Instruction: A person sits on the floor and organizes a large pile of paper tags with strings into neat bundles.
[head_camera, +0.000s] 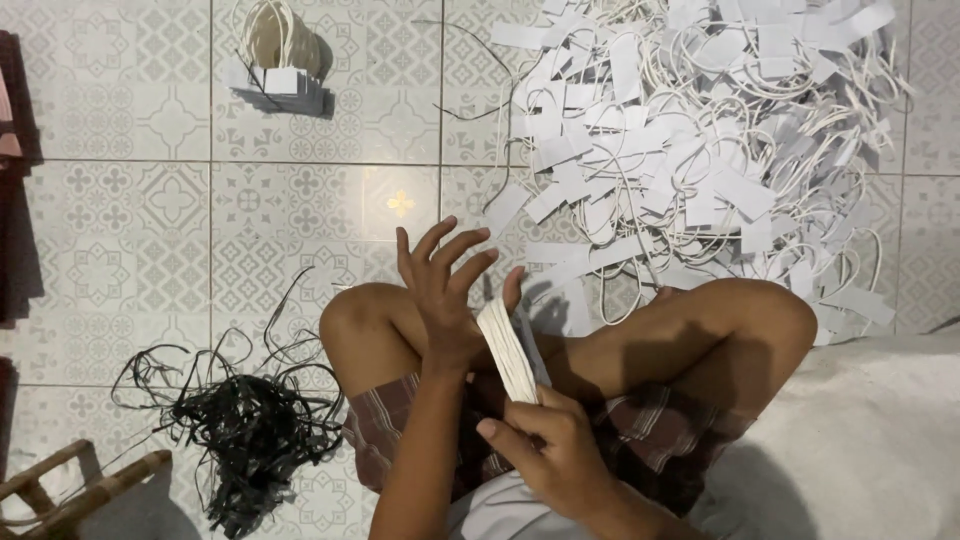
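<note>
I sit cross-legged on a patterned tile floor. My right hand grips the lower end of a thick stack of white paper tags held upright over my lap. My left hand is at the stack's upper end, with its palm against one side and its thumb on the other. Its fingers are splayed upward. A large loose pile of white tags with cord loops lies just beyond my knees.
A small bundle of looped cords and tags stands at the top left. A tangle of black plastic strips lies by my left knee. There is a wooden frame at the bottom left and a pale cloth on the right.
</note>
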